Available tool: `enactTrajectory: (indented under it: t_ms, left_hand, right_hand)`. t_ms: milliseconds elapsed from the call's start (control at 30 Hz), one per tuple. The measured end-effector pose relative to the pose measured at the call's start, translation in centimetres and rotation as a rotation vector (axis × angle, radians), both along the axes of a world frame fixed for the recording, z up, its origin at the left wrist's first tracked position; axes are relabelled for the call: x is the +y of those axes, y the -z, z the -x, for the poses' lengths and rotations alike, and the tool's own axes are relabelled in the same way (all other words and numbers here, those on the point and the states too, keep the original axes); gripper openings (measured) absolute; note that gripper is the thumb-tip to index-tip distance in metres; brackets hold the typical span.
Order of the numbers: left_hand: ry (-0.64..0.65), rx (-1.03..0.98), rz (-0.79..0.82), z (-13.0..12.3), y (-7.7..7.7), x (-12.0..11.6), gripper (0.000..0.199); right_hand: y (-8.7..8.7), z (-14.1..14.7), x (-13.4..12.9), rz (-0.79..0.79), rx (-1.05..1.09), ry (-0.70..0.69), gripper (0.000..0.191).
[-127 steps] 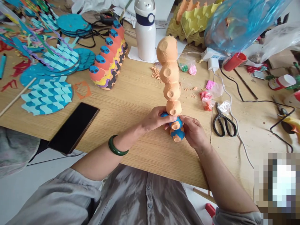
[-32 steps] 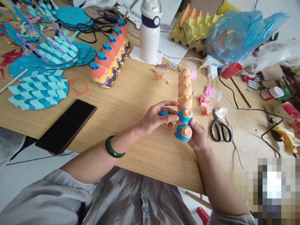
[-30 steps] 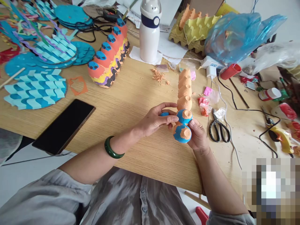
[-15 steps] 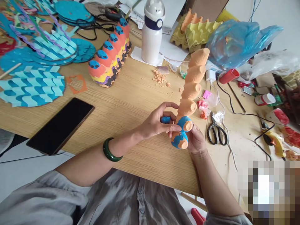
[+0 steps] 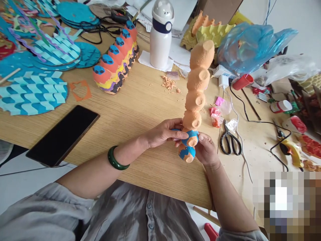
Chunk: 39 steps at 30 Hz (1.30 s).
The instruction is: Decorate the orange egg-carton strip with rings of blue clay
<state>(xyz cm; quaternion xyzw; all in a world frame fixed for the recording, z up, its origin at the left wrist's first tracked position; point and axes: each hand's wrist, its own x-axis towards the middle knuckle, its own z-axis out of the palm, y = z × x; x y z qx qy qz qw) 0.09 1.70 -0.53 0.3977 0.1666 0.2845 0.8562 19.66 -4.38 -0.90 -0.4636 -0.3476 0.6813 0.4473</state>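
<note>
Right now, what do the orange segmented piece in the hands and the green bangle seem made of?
The orange segmented piece looks like matte-painted egg-carton pulp: rough fibrous surface, cup-like segments. The green bangle looks like polished jade or glass: smooth, glossy; which is unclear.

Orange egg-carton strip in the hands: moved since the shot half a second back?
Yes: the free end of the orange egg-carton strip has swung left, closer to the white bottle, and the strip now stands more upright.

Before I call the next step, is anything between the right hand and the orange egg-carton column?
No, nothing visible. The right hand sits directly against the blue-painted lower cups of the orange egg-carton cup column; only the left hand shares that end, its fingers lying across the upper blue cup from the other side.
</note>
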Motion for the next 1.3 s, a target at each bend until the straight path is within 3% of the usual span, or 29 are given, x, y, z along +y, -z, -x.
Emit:
enactTrajectory:
  t_ms: [200, 467, 667, 833, 1000, 1300]
  left_hand:
    - [-0.064, 0.078, -0.039, -0.2, -0.1, 0.0, 0.030]
    - [-0.186, 0.218, -0.041, -0.6, 0.5, 0.2, 0.033]
    - [-0.259, 0.472, -0.291, -0.1, 0.9, 0.5, 0.041]
    - [-0.256, 0.607, -0.364, 0.2, 1.2, 0.6, 0.051]
    - [-0.363, 0.766, -0.580, 0.4, 1.0, 0.9, 0.050]
    - [-0.381, 0.905, -0.639, 0.8, 1.9, 1.4, 0.048]
  right_hand:
    - [-0.1, 0.6, -0.1, -0.130, 0.020, 0.038, 0.034]
    - [0.4, 1.2, 0.6, -0.028, 0.010, 0.072, 0.035]
    - [0.6, 1.6, 0.6, -0.009, -0.089, 0.184, 0.040]
    - [0.6, 1.8, 0.5, -0.050, -0.196, 0.187, 0.043]
    - [0.7, 1.8, 0.6, -0.105, -0.374, 0.227, 0.047]
    - [1.5, 1.9, 0.4, -0.298, -0.881, 0.197, 0.033]
